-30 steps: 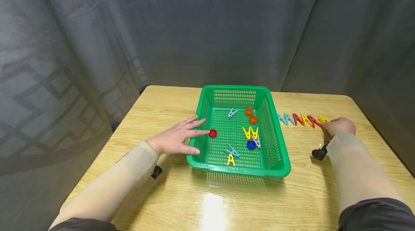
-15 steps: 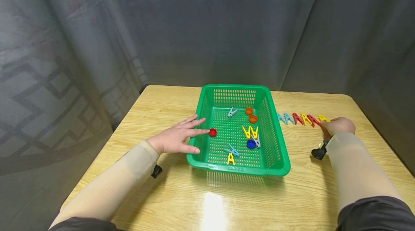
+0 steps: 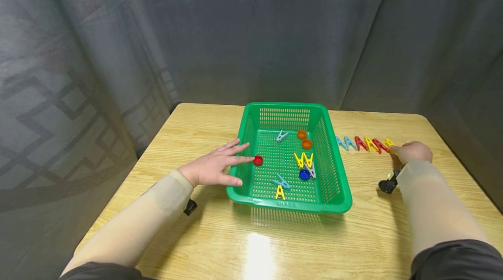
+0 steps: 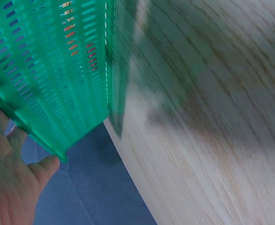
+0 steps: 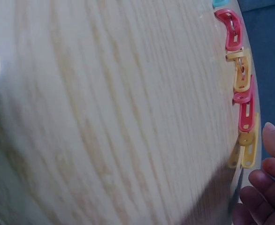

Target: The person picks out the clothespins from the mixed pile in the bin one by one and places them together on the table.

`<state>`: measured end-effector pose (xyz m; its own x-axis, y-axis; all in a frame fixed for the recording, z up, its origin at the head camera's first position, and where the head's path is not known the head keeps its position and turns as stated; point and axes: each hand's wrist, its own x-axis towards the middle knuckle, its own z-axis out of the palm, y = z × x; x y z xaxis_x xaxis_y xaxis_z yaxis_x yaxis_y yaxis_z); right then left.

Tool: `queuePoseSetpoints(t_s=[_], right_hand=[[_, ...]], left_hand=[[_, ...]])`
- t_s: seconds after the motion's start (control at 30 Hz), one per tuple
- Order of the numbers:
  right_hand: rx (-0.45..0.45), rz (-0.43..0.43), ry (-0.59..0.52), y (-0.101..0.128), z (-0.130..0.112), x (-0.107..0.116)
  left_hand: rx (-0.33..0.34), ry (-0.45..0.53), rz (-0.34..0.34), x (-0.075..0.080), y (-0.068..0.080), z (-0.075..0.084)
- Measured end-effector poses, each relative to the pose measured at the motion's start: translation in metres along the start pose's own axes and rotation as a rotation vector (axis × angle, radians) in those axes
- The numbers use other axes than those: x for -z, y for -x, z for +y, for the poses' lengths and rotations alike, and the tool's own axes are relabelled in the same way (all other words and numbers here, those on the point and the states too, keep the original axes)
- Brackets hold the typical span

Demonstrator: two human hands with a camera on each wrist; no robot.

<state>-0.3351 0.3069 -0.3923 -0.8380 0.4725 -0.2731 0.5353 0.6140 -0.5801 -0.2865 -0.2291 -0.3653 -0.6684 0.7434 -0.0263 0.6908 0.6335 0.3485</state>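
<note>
My left hand [image 3: 214,167] lies flat at the left wall of the green basket [image 3: 332,184], near the middle of the head view. Its fingers [image 3: 235,145] are straight and spread, reaching over the rim, and they grasp nothing. The tip of one finger is touching or just short of the red cap [image 3: 257,160] on the basket floor; I cannot tell which. In the left wrist view the basket wall [image 4: 57,84] fills the upper left, with my thumb just under its corner.

My right hand [image 3: 412,152] rests on the worktop [image 3: 251,245] at the right of the head view, at the right end of a row of clothespins. Its fingers [image 5: 264,180] are loosely curled. The yellow clothespin [image 3: 389,143] at that end lies just beside the fingertips, and in the right wrist view [image 5: 244,152] it is close to them at lower right. I cannot tell whether they pinch it.
</note>
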Motion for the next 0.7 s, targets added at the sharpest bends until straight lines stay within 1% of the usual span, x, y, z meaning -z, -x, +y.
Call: queuePoseSetpoints(t_s=[0.1,0.17,0.23,0.33,0.43,0.57,0.7], right_hand=[[0.019,0.009,0.026,-0.009,0.004,0.002],[0.023,0.01,0.011,-0.011,0.005,0.003],[0.041,0.014,0.015,-0.01,0.003,0.005],[0.049,0.017,-0.015,-0.006,-0.001,0.008],[0.068,0.025,-0.012,-0.003,-0.005,0.01],[0.118,0.027,0.008,0.001,-0.012,0.014],[0.201,0.021,0.043,0.004,-0.024,0.016]], left_hand=[[0.001,-0.004,-0.003,0.0,0.0,0.0],[-0.001,-0.009,-0.004,0.0,0.0,0.0],[-0.003,-0.011,-0.004,0.0,0.0,-0.001],[-0.004,-0.007,-0.003,0.0,0.0,-0.001],[0.0,-0.008,-0.004,0.0,0.0,-0.001],[0.004,-0.011,-0.003,0.0,0.0,-0.001],[0.002,-0.006,0.0,0.0,0.0,-0.001]])
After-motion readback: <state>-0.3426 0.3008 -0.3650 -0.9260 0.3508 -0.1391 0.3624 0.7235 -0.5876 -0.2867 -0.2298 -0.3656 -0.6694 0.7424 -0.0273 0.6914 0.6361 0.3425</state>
